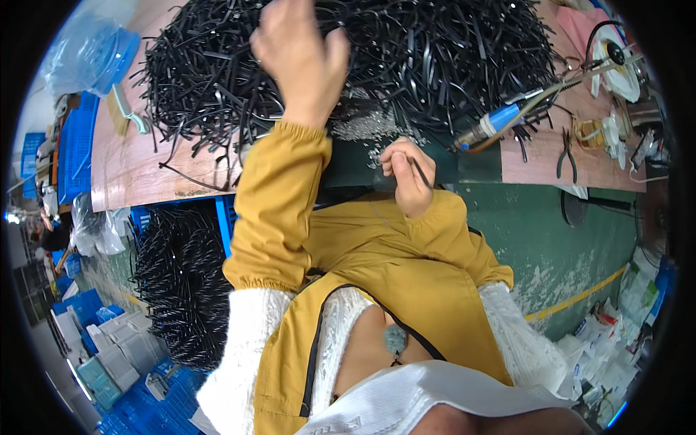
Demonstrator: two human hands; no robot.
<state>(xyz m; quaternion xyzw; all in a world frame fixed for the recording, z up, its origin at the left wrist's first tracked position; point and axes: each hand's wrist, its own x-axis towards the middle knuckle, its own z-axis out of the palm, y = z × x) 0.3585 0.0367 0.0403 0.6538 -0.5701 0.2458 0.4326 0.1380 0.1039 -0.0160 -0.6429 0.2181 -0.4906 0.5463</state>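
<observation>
Over the big heap of thin black strips, my left hand is raised with its thumb out and its fingers apart. Those fingers are a little blurred and the fingertips run to the top edge; nothing shows in them. Nearer to me, my right hand is closed on a thin dark stick, too small to name more exactly. Just beyond it, a pile of small shiny metal pieces lies on a dark green mat, with some scattered toward my right fingers.
At the right, a blue-bodied tool slants over the table; pliers lie beyond it. A brush rests at the left on the wooden tabletop. Below stands a blue crate beside bundled black strips.
</observation>
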